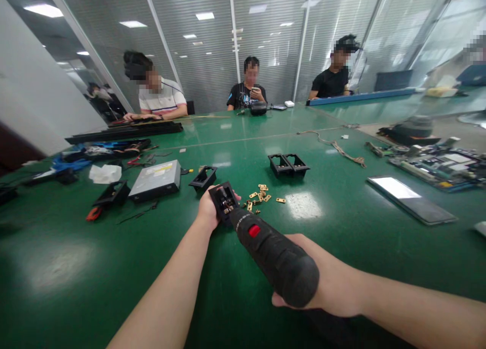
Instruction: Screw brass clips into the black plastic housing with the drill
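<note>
My left hand (208,207) grips a black plastic socket frame (216,197) by its side, with metal pieces visible inside it. In my right hand (322,268) is a black cordless screwdriver (277,258) with a red switch. Its front end points into the frame; the tip itself is hidden. Just beyond the frame lies a loose pile of small brass plates (261,194). One similar black frame (203,178) rests behind my left hand. Two more joined black frames (288,165) sit farther back to the right.
An optical disc drive (156,181) and another black frame (111,194) lie to the left. At right are a phone (412,199) and circuit boards (448,164). A cord (337,149) stretches across the green table (125,273). Several people sit along the far side.
</note>
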Available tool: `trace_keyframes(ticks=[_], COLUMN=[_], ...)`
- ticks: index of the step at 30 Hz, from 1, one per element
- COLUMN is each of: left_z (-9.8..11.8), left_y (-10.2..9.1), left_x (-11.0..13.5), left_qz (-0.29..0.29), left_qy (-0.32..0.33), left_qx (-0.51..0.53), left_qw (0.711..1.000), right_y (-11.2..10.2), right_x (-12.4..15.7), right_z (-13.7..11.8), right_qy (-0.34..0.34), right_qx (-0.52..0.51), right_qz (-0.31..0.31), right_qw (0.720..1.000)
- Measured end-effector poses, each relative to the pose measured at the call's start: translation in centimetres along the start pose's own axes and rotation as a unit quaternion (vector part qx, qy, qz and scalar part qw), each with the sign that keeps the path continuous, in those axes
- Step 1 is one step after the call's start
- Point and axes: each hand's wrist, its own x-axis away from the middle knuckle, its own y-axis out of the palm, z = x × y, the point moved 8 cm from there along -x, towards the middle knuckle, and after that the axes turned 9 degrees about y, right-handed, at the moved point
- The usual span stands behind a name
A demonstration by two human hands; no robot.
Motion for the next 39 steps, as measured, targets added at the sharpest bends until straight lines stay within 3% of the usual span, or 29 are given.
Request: trace_keyframes(ticks=[28, 39], left_z=[0.0, 0.0], left_y=[0.05, 0.05], left_x=[-0.02, -0.07], left_qz=[-0.001, -0.002], left_qy=[-0.002, -0.004], left_qx=[-0.005, -0.002], left_qw=[1.0, 1.0], right_y=[-0.31, 0.05], right_x=[0.04, 0.12], right_z=[-0.31, -0.05], right_qy=[-0.01, 0.015], right_qx=[0.027, -0.002], right_qz=[0.016, -0.007], right_qw=[0.999, 1.0])
